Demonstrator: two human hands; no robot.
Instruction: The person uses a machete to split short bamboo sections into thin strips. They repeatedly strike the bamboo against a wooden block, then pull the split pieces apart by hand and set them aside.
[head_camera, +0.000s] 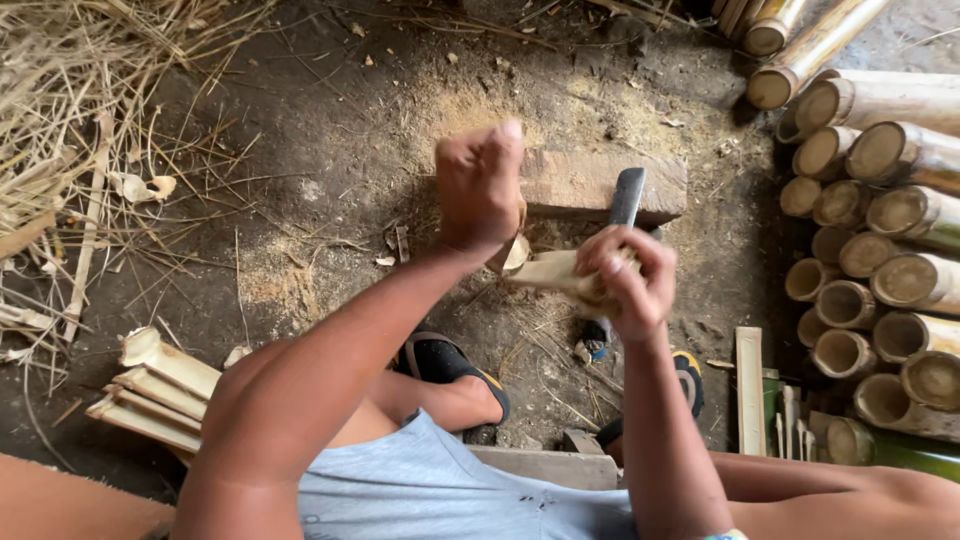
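Dirt floor (330, 150) strewn with sawdust: right hand (628, 280) grips a pale split bamboo piece (545, 270); left hand (480, 190), fingers clenched, should steady it against the wooden block (580, 185), clear of the dark blade (627, 197).

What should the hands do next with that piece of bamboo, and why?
Probably lower the pale split bamboo piece onto the reddish wooden block. The right hand grips it in the air, the left hand is raised in a fist, and the dark metal blade rests on the block, so the bamboo has no support.
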